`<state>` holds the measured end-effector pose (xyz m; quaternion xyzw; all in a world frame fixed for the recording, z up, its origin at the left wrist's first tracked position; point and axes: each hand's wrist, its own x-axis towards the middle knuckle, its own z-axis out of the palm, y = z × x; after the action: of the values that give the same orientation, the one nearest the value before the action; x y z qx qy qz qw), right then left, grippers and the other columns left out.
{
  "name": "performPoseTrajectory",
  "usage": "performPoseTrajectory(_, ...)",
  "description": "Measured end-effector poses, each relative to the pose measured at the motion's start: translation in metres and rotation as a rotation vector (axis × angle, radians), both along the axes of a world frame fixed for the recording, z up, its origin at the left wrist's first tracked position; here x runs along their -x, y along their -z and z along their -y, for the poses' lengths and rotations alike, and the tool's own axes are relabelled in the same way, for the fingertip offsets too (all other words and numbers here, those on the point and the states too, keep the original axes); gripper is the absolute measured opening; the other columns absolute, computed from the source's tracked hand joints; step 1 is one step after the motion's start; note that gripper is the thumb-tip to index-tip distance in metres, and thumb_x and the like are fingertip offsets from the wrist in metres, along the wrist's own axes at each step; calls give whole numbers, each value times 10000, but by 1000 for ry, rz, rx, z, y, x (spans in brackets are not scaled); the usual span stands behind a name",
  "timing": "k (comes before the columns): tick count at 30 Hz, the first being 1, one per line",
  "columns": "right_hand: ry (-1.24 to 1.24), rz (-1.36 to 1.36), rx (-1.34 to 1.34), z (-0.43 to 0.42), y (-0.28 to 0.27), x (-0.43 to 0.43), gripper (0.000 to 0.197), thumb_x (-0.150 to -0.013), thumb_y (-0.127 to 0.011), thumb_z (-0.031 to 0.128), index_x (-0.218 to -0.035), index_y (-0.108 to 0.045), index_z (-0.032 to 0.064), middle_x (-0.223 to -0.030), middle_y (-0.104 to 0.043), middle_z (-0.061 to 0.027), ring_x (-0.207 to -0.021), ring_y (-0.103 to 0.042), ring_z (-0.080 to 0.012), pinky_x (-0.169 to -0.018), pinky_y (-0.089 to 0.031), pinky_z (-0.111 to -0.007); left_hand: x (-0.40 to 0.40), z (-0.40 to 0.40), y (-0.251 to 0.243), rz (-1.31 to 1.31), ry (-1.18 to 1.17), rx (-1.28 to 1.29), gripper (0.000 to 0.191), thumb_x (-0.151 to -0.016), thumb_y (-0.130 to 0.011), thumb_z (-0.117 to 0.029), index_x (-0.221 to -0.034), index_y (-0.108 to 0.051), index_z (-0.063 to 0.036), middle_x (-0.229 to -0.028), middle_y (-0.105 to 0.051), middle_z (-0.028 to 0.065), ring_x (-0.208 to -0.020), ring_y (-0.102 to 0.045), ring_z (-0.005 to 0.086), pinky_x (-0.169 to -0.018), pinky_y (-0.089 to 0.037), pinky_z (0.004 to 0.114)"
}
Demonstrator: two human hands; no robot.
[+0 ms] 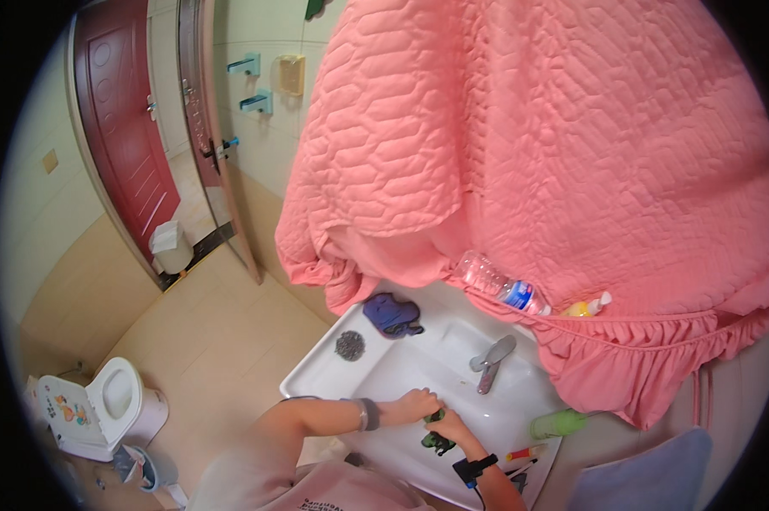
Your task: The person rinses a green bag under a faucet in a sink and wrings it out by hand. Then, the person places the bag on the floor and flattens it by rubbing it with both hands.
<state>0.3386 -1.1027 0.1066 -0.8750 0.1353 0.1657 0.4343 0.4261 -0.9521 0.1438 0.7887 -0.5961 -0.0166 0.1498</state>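
Observation:
Over the white sink basin, my left hand and my right hand are close together, both closed on a dark green cloth that looks wet and bunched. Its lower end hangs below my right hand. A metal faucet stands at the basin's far side, beyond my hands. On the sink's left rim lie a steel wool scrubber and a purple-blue cloth item. My fingertips are partly hidden by the cloth and by each other.
A large pink quilted cover hangs over the sink's far edge, with a plastic bottle and a pump bottle against it. A green bottle lies at the right rim. A toilet and a bin stand at left.

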Motion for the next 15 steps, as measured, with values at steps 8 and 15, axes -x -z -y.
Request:
performPoseTrajectory(8,-35,-109,527,-30,-94,-19,299,-689,-627,291,-912,-630,93,-835,-655,-160,-844,-619,-357,-755,-477,-436,-19,11,-21,-308,-111,-114,124,-683,-604,-133,-702,-633,-14,-755,-643,190,-713,-646,362,-614,-531,430)
performPoseTrajectory(15,-127,300,723,-29,-85,-12,217,-688,-671,278,-667,-590,77,-612,-599,-172,-628,-595,-362,-567,-421,-445,-19,12,-26,-542,-156,-207,201,-527,-745,-157,-603,-635,-7,-587,-622,144,-622,-651,285,-581,-529,370)
